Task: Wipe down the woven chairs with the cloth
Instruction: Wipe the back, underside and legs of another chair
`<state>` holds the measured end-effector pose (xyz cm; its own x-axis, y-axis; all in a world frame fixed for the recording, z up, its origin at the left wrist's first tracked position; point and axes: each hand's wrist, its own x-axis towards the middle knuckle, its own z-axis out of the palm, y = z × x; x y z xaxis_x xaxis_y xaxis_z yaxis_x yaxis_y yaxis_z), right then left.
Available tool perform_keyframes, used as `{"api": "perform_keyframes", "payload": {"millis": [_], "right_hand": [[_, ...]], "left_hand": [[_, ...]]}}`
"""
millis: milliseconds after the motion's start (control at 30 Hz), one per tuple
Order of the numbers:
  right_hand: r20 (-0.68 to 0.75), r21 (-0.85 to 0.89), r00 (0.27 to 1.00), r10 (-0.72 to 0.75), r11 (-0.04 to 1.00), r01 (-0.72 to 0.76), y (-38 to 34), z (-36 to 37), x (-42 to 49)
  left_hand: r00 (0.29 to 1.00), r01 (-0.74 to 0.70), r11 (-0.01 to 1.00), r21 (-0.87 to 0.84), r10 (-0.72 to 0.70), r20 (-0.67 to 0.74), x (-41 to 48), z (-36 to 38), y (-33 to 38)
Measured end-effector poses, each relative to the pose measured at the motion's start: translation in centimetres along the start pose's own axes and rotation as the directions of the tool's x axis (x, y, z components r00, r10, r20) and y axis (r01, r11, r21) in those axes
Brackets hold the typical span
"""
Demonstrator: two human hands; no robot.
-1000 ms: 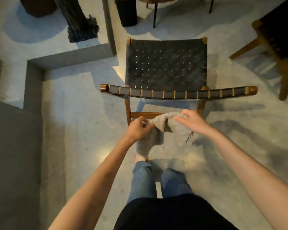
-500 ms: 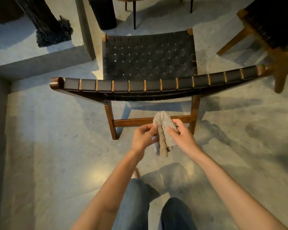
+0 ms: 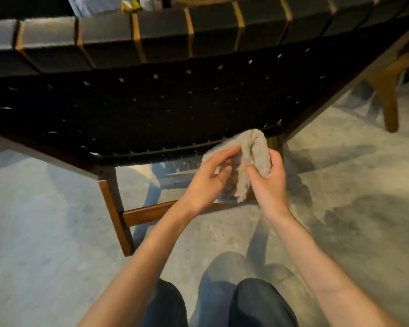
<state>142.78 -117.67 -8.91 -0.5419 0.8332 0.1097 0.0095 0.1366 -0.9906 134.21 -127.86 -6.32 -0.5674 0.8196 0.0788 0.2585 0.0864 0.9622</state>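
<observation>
A grey concrete floor [image 3: 45, 232], mottled with soft shadows, fills the lower frame, and small blurred yellowish things [image 3: 130, 4] show at the top edge, left of centre.

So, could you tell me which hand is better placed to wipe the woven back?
Right, probably: the right hand wraps the cloth at the lower edge of the woven back; the left hand only pinches one flap.

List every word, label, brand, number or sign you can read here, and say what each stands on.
None: no text shows on the cloth, the woven chair or the floor.
The small yellowish things beyond the chair are too blurred to read.
</observation>
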Motion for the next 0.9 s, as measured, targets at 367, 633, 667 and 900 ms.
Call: {"api": "perform_keyframes", "payload": {"millis": [367,633,667,900], "right_hand": [[-0.486,-0.121,0.710,-0.510,0.844,0.523,-3.8,-5.0,4.5],[-0.293,-0.535,0.557,-0.777,0.616,0.579,-7.1,-4.7,10.0],[-0.255,-0.586,0.571,-0.781,0.594,0.551,-6.7,-4.5,10.4],[-0.196,-0.736,0.553,-0.810,0.494,0.463,-5.2,-2.9,13.9]], "left_hand": [[0.803,-0.408,0.586,0.700,0.595,-0.030,4.2,-0.4,0.8],[0.780,-0.326,0.159,0.932,0.602,0.170,7.6,0.1,2.3],[0.779,-0.313,0.129,0.941,0.601,0.177,7.8,-0.1,2.1],[0.719,-0.263,-0.077,0.962,0.649,0.248,9.8,-2.2,1.3]]}}
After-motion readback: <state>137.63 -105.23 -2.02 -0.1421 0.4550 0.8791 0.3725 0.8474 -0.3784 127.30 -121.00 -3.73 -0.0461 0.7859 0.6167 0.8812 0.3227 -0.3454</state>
